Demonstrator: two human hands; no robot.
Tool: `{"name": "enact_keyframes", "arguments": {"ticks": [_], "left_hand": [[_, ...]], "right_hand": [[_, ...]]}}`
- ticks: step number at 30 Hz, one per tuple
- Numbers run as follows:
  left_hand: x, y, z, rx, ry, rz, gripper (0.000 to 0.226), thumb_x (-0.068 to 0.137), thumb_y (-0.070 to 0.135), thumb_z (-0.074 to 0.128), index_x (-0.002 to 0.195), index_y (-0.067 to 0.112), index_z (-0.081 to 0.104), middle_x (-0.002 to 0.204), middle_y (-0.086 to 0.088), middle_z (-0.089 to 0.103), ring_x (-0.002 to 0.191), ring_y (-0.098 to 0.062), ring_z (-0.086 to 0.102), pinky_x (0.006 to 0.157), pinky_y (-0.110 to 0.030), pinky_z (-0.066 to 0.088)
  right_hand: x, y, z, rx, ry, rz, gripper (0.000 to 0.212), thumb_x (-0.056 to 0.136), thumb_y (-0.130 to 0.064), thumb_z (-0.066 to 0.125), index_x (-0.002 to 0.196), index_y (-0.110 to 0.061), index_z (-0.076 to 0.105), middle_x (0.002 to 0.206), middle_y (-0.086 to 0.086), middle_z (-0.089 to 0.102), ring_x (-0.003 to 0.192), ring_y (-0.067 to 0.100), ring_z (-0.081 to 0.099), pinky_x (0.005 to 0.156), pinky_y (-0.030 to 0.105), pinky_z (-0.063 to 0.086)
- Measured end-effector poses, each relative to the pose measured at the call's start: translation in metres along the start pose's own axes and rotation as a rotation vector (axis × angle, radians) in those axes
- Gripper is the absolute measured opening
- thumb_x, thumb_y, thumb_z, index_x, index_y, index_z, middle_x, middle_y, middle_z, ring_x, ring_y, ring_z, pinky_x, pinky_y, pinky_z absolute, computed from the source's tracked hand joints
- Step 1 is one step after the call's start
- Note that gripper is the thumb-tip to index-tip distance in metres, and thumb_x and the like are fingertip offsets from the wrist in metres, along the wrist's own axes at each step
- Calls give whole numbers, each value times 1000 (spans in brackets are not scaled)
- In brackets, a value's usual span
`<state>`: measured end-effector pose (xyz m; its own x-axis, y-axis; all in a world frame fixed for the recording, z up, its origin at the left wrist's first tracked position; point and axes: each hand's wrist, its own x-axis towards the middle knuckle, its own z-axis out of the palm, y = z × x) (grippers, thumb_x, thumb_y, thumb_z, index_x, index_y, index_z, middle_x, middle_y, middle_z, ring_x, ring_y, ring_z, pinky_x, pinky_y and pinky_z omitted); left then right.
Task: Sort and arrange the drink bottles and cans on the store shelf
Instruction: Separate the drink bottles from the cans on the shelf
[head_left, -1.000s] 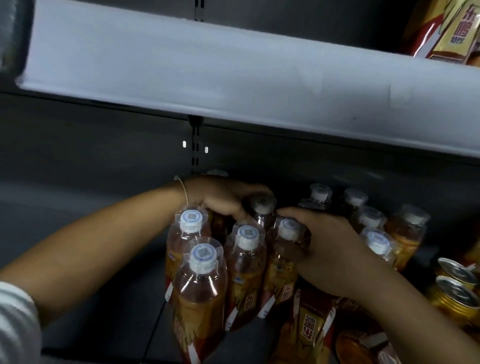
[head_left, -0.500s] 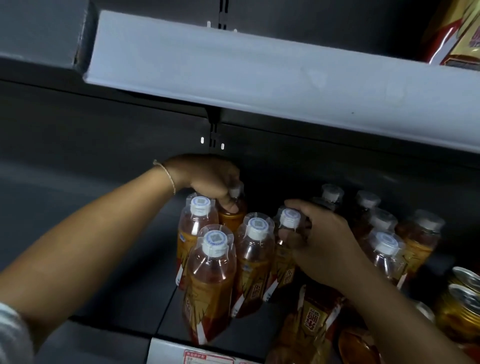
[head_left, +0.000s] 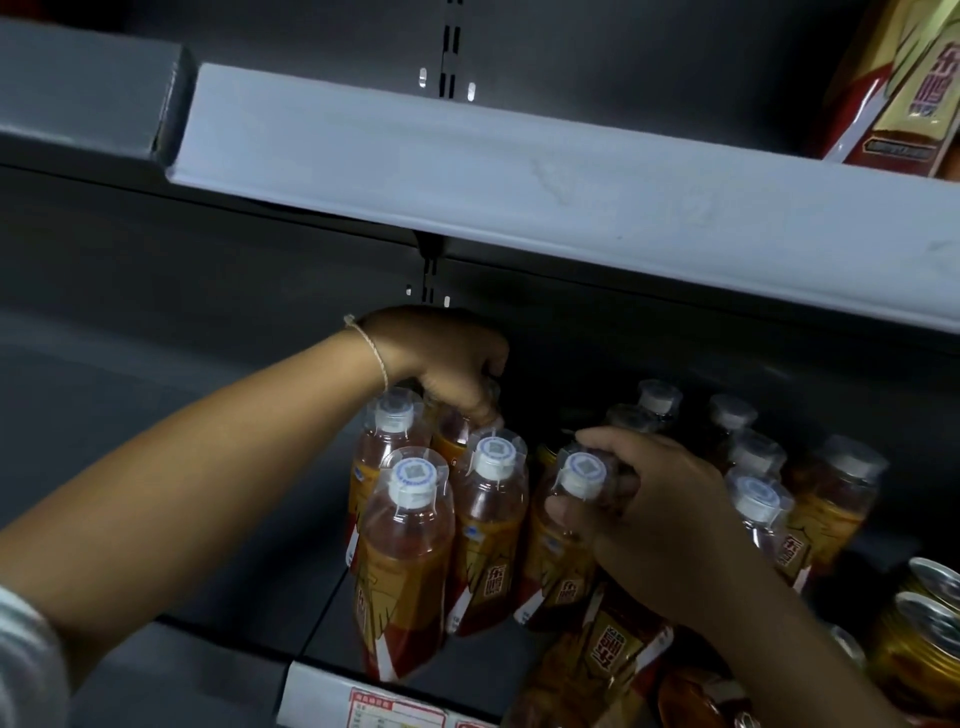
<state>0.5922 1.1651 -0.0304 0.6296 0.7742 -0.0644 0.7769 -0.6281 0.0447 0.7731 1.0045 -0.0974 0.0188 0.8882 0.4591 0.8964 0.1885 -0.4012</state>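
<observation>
Amber drink bottles with white caps and gold-red labels stand in rows on a dark shelf (head_left: 249, 587). My left hand (head_left: 447, 358) reaches to the back and is shut on the neck of a rear bottle (head_left: 457, 436), hiding its cap. My right hand (head_left: 654, 514) is shut on the shoulder of a bottle (head_left: 566, 540) in the third column, its cap (head_left: 584, 470) showing between thumb and fingers. A front bottle (head_left: 405, 561) and a second one (head_left: 491, 530) stand free beside them. More bottles (head_left: 831, 499) stand to the right.
Gold cans (head_left: 930, 613) sit at the right edge. A white shelf lip (head_left: 519, 182) overhangs above, with a gold-red pack (head_left: 904, 88) on top. A price-tag strip (head_left: 395, 712) runs along the front edge. The shelf's left part holds nothing.
My left hand has drawn back and left along the shelf, from the middle bottles to the rear bottle in the left columns. My right hand stays on its bottle. The camera has tilted up and left.
</observation>
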Motion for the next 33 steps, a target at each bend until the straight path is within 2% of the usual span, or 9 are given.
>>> {"name": "enact_keyframes", "arguments": {"ticks": [3,6,9,13,17,20,23,29,33], "left_hand": [[8,24,-14,-2,91,91,34,88,49,63,106,21,64,92,5,67,87,-18,63,79,-29,52],[22,52,-23,-16,15,187,30,96,36,55,102,11,70,97,-4,71,88,-21,64,78,-27,51],[37,74,-25,109,-118,236,29,97,23,50,95,0,68,92,-16,68,72,-22,55,60,-19,41],[53,88,-24,230,-202,203,28,95,19,52,89,-4,67,90,-22,66,72,-24,50,73,-38,48],[63,95,-19,334,-216,131,30,94,25,55,87,-2,65,86,-17,64,70,-21,50,55,-24,38],[70,97,-14,339,-269,95,29,90,27,60,86,-1,68,91,-18,69,72,-24,55,68,-35,49],[77,100,-10,332,-302,65,26,90,23,60,93,0,70,96,-18,69,76,-25,55,74,-39,51],[90,105,-1,321,-352,9,37,96,27,57,123,3,62,122,-15,63,104,-28,61,88,-36,49],[98,110,8,284,-377,-31,43,97,31,57,133,8,55,129,-13,60,113,-29,60,97,-40,51]], "right_hand": [[3,4,-5,2,-35,-61,61,76,-36,82,131,-22,61,100,-23,50,96,3,59,79,8,39],[8,12,-20,118,-222,3,63,82,-33,78,140,-28,52,112,-24,59,103,-4,61,85,11,48],[26,29,-45,-10,-257,84,42,93,-31,63,134,-39,55,112,-21,65,89,-10,57,73,6,42],[63,50,-61,-43,-160,134,41,90,-20,70,130,-26,62,125,-3,65,93,6,53,62,-3,35],[81,63,-40,-103,-437,127,61,93,-33,68,148,-24,43,148,3,47,131,22,48,102,23,39],[85,71,-31,-58,-484,115,64,89,-35,72,146,-24,43,147,4,48,131,23,48,109,33,40],[86,79,-37,-56,-459,107,53,87,-30,74,134,-21,53,131,5,57,120,25,55,103,42,47],[77,92,-48,-101,-492,138,45,91,-27,70,133,-18,56,129,9,59,115,26,59,99,38,49],[76,94,-49,-182,-415,108,63,84,-35,77,140,-22,52,140,5,52,125,26,52,105,37,45]]}}
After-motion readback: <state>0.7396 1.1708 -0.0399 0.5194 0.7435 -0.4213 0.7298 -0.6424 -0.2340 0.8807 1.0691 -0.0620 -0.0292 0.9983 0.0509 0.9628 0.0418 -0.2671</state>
